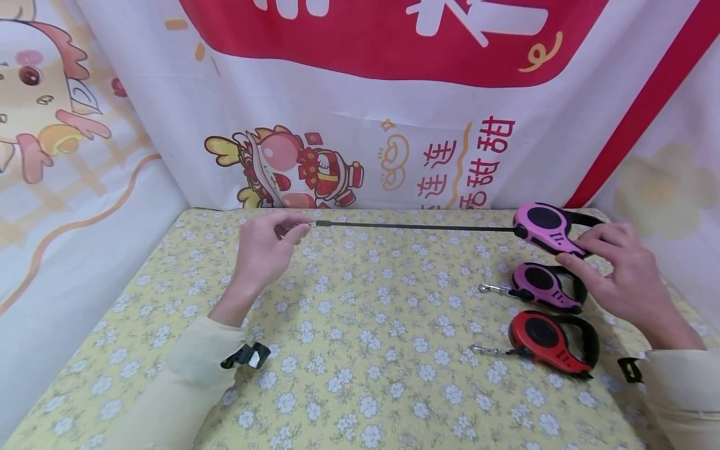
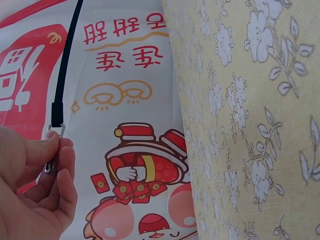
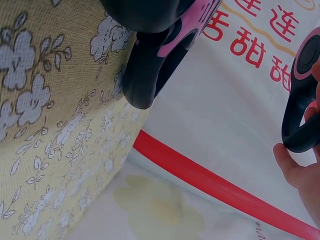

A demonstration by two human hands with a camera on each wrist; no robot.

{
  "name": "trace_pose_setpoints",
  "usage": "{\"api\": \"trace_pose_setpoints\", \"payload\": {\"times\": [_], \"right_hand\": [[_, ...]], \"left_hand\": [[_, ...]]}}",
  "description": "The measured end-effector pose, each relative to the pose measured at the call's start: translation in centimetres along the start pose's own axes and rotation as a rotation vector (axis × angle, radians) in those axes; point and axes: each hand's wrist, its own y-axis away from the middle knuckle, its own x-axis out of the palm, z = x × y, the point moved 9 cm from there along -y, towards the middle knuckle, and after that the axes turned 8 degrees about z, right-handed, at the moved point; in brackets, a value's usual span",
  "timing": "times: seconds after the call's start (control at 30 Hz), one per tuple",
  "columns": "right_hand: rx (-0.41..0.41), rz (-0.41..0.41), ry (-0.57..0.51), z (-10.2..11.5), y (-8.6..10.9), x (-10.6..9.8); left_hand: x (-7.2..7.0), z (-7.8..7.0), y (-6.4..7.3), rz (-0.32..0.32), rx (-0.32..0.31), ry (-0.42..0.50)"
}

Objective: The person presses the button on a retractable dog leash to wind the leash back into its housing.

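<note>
A pink retractable dog leash (image 1: 544, 218) with a black handle is held by my right hand (image 1: 624, 269) at the table's back right. Its black cord (image 1: 416, 226) stretches straight and nearly level to the left. My left hand (image 1: 267, 247) pinches the metal clip (image 2: 48, 166) at the cord's end between thumb and fingers, which partly cover it. The left wrist view shows the cord rising from this hand (image 2: 37, 185). In the right wrist view, fingers of the right hand (image 3: 302, 175) wrap the handle loop (image 3: 295, 120), cut off by the frame edge.
Nearer me on the right lie a second pink leash (image 1: 539, 285) and a red leash (image 1: 545, 334), their metal clips pointing left. A yellow floral cloth (image 1: 349, 350) covers the table. Printed white-and-red hangings (image 1: 360, 106) stand behind and at the sides.
</note>
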Motion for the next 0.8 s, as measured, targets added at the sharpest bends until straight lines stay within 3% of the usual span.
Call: {"api": "trace_pose_setpoints", "payload": {"times": [0.17,0.8], "right_hand": [[-0.026,-0.003,-0.051,0.16,-0.02,0.06],[-0.054,-0.002,-0.055,0.46,-0.09,0.28]], "left_hand": [[-0.02,0.02,0.06,0.006,-0.011,0.006],[0.55,-0.06,0.05,0.041,-0.012,-0.003]]}}
